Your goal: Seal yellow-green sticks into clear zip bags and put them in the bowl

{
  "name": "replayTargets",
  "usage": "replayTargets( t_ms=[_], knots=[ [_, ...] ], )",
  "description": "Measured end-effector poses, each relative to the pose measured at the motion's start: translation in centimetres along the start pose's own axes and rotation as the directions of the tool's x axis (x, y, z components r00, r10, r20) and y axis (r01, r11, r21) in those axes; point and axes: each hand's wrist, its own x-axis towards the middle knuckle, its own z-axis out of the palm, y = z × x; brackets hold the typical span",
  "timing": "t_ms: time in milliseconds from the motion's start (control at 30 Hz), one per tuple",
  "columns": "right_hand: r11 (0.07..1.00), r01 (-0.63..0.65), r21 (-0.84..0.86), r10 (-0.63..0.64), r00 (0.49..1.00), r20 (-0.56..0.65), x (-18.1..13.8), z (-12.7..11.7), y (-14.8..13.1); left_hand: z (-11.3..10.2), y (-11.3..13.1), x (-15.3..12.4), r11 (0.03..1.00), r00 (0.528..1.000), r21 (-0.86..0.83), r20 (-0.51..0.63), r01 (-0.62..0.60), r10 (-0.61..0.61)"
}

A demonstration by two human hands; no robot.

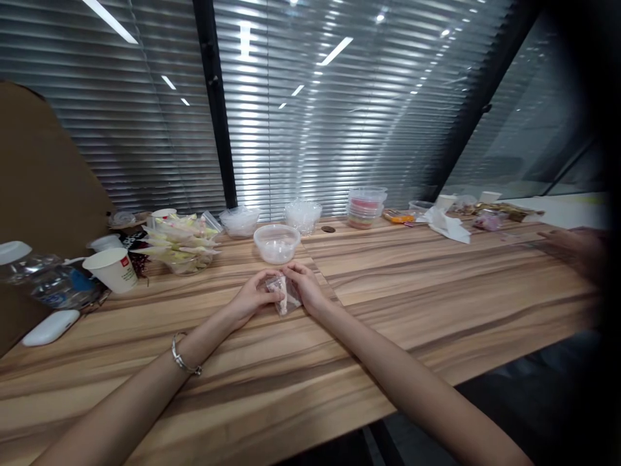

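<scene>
Both my hands meet on the wooden table over a small clear plastic packet with pale contents. My left hand, a bracelet on its wrist, pinches the packet's left side. My right hand grips its top and right side. Just beyond my fingers stands a clear plastic bowl that looks empty.
A bowl heaped with wrapped packets, paper cups, a water bottle and a white case lie at left. Clear bowls, stacked containers and a tissue line the back. Another person's hand rests at right.
</scene>
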Motion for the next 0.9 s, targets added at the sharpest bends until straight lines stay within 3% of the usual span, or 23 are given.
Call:
replayTargets(
  t_ms=[533, 900],
  knots=[
    [0.997, -0.048, 0.067, 0.049, 0.999, -0.001, -0.8, 0.1, -1.0, 0.1, 0.2, -0.1, 0.995, 1.000, 0.103, 0.017, 0.015, -0.016],
    [0.995, -0.067, 0.081, 0.064, 0.997, 0.039, -1.2, 0.5, -1.5, 0.2, 0.4, 0.0, 0.958, 0.999, 0.287, 0.039, -0.017, 0.006]
  ],
)
